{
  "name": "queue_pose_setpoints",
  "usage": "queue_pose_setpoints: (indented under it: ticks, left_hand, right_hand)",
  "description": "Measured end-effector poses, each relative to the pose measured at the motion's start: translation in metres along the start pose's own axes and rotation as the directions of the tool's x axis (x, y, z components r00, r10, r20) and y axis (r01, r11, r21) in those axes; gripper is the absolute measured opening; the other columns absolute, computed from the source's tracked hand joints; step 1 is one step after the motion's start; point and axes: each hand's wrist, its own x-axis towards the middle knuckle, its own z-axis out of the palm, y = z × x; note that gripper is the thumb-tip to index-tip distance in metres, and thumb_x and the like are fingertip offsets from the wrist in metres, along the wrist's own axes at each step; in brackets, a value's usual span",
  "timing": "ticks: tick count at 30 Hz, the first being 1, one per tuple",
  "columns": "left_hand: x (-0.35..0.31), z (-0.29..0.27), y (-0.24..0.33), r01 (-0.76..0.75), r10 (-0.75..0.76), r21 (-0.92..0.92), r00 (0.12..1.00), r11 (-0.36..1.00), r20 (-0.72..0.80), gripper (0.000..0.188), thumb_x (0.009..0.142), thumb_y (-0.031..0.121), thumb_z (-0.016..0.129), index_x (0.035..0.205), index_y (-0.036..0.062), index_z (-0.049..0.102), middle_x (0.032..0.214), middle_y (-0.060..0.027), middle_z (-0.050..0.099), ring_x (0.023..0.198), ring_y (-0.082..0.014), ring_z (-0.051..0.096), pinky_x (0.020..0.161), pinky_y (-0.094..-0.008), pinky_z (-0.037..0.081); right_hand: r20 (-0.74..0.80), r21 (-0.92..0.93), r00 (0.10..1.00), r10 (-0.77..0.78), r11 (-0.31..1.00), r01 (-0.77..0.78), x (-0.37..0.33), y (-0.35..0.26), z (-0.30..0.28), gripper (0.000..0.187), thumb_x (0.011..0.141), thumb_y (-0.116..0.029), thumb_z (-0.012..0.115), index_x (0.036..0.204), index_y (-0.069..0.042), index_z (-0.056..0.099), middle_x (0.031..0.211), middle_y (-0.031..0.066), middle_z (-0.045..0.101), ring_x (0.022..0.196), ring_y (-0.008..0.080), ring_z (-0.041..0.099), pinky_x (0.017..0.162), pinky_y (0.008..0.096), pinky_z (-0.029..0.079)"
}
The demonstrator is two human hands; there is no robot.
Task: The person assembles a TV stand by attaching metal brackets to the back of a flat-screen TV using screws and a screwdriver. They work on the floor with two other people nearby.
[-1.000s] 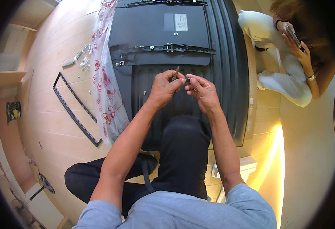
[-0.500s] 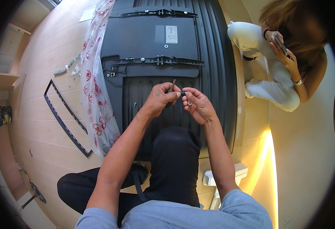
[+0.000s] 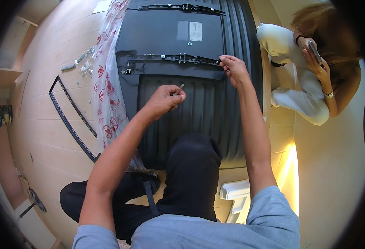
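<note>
A large black flat-screen TV [image 3: 178,116] lies in front of me with its ribbed back facing up. Two slim black mounting brackets run across it; my right hand [image 3: 235,70] is at the right end of the nearer bracket [image 3: 195,60]. Its fingers pinch a small black spacer [image 3: 218,61], touching or just above the bracket's end. My left hand [image 3: 166,100] hovers over the lower ribbed part, closed around a slim screwdriver [image 3: 181,86] whose tip pokes out past the fingers. Most of the screwdriver is hidden in the palm.
Clear plastic wrap with red marks [image 3: 103,91] lines the TV's left edge. On the floor to the left lie a black slotted frame [image 3: 71,120] and small hardware bags [image 3: 86,66]. At right, a person [image 3: 282,66] sits holding a phone [image 3: 315,51]. White foam [image 3: 235,190] lies beside my knee.
My hands, close together before, have moved apart. The right one has carried the black spacer up and right to the nearer bracket's end; the left has shifted slightly left with the screwdriver.
</note>
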Motion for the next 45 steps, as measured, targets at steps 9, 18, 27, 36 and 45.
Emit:
queue_pose_setpoints:
  ticks: [9,18,27,36,45]
  left_hand:
    - [-0.026,-0.036,-0.013,0.052,-0.047,0.114,0.998,0.992,-0.046,0.016,0.095,0.02,0.07,0.097,0.0046,0.067,0.081,0.0027,0.06,0.067,-0.0066,0.053,0.06,-0.0245,0.042]
    - [-0.027,-0.035,-0.016,0.059,-0.055,0.117,0.998,0.991,-0.042,0.015,0.095,0.02,0.07,0.096,0.0049,0.067,0.08,0.0025,0.06,0.067,-0.0072,0.054,0.062,-0.0251,0.043]
    - [-0.026,-0.052,0.021,0.008,-0.008,0.322,1.0,0.947,-0.001,0.014,0.095,0.017,0.07,0.097,0.0028,0.069,0.076,0.0026,0.059,0.066,-0.0069,0.054,0.061,-0.0249,0.045]
    - [-0.092,-0.055,0.127,-0.134,0.08,0.648,0.99,0.75,0.112,0.015,0.094,0.014,0.07,0.097,-0.0013,0.069,0.076,0.0004,0.057,0.071,-0.0092,0.052,0.066,-0.0275,0.044]
    - [-0.17,-0.024,0.147,-0.344,0.206,0.526,0.93,0.777,0.303,0.014,0.093,0.01,0.071,0.099,-0.0022,0.069,0.089,-0.0167,0.067,0.082,-0.032,0.068,0.073,-0.0388,0.052]
  right_hand:
    - [-0.015,-0.267,0.992,-0.129,0.956,0.12,0.023,0.019,0.008,0.019,0.094,-0.015,0.075,0.104,0.001,0.076,0.083,0.0049,0.07,0.079,0.0128,0.063,0.076,0.0281,0.048]
    - [0.024,-0.523,0.973,-0.228,0.827,0.207,0.029,0.02,0.007,0.018,0.092,-0.015,0.077,0.101,0.001,0.077,0.08,0.0027,0.07,0.075,0.0108,0.063,0.07,0.0275,0.049]
    - [0.121,-0.751,0.862,-0.492,0.522,0.403,0.013,0.017,0.005,0.024,0.087,-0.02,0.08,0.105,-0.004,0.078,0.094,0.0148,0.077,0.091,0.0295,0.074,0.084,0.0392,0.056]
    - [0.109,-0.814,0.88,-0.463,0.466,0.347,0.002,0.008,0.016,0.02,0.089,-0.021,0.078,0.094,-0.003,0.071,0.094,0.0172,0.074,0.09,0.0366,0.07,0.079,0.0458,0.054]
    - [0.231,-0.917,0.843,-0.486,0.18,0.355,-0.002,0.003,0.029,0.023,0.099,-0.025,0.065,0.098,-0.002,0.06,0.098,0.02,0.067,0.098,0.0432,0.068,0.084,0.0536,0.054]
